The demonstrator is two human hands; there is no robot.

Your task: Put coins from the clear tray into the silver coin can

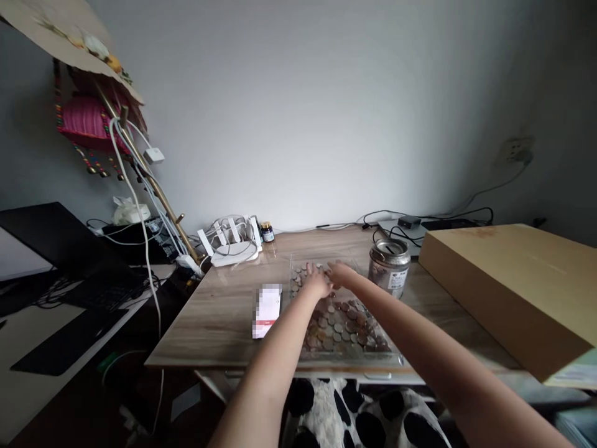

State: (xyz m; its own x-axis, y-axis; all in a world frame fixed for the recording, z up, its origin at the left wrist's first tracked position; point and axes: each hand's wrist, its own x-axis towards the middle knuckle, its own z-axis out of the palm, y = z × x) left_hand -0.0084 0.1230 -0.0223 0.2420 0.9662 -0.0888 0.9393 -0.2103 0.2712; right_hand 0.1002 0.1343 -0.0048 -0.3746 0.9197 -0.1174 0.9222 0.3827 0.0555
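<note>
The coins (338,325) lie spread in a clear tray (400,359) on the counter (217,317), perhaps so none roll away. My left hand (319,282) and right hand (340,274) are close together over its far part; I cannot tell whether either grips anything. The can (380,275) stands near, probably for easy reach.
</note>
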